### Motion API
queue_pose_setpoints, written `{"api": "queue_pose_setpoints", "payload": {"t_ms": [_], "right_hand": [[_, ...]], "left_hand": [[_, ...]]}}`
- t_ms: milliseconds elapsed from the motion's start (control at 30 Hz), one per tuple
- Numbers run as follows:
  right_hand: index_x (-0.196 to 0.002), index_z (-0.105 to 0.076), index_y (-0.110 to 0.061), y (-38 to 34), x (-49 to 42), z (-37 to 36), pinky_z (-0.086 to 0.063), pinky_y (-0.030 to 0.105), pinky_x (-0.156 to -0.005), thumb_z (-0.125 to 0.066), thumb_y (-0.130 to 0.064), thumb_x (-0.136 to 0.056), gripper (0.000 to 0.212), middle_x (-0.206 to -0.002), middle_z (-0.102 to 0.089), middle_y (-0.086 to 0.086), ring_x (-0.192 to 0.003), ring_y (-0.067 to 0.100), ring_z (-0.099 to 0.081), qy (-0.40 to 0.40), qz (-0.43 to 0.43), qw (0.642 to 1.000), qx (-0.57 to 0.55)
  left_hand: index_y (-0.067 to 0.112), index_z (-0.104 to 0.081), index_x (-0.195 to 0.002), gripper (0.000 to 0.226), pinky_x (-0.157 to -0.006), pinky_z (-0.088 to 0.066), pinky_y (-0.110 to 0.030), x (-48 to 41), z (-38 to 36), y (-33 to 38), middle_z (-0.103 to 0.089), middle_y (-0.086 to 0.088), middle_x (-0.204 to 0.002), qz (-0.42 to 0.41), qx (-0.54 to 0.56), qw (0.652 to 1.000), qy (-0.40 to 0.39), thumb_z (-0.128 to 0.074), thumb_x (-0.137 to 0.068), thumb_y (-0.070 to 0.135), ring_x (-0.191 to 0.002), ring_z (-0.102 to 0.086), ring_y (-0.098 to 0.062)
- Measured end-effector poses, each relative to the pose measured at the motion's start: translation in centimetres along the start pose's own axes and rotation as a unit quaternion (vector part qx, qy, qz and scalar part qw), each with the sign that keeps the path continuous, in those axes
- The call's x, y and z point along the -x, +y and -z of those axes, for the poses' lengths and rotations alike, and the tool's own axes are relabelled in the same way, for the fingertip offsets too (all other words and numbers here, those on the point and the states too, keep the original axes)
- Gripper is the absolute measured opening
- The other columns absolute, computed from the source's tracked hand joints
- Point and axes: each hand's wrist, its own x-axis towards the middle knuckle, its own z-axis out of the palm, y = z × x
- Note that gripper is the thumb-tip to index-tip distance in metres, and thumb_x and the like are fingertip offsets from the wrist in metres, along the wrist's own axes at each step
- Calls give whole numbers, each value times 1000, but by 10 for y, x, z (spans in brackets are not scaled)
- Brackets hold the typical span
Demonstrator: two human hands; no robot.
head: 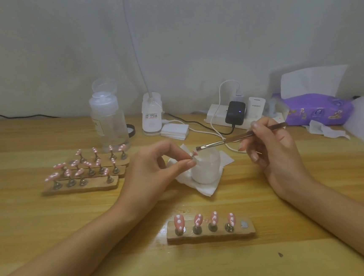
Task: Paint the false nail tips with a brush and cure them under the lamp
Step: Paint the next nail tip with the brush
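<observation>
Closest in sat the near holder point(210, 234) with four pink dotted tips and one bare slot. Just past it, the left hand point(157, 165) pinched the fifth nail tip point(194, 153) by its little stand, over the white jar point(205, 168). The right hand point(272, 152) gripped the brush point(225, 141) pen-style, bristles right at the tip. I'd go with light strokes and a steady pinch, then the lamp point(152, 118) at the back.

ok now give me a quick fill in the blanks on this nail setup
1. The right hand holds a ____ with its bristles at the nail tip.
2. Pinching that nail tip is the ____.
3. The near wooden holder carries ____ nail tips.
4. The tissue pack is ____.
Missing: brush; left hand; four; purple.
</observation>
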Motion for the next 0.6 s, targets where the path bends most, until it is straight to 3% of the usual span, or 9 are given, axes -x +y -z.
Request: {"api": "queue_pose_setpoints", "payload": {"t_ms": [600], "right_hand": [[-73,-53,-23,0,0,-1,-31,14,-39,-50,-19,-100,28,-63,-68,6,-41,8,-44,-1,5,1000,-1]], "left_hand": [[29,-72,-76,9,-55,-43,-20,-1,-1,1,-72,17,-84,5,6,1000,2,-78,-77,36,-55,-45,-4]]}}
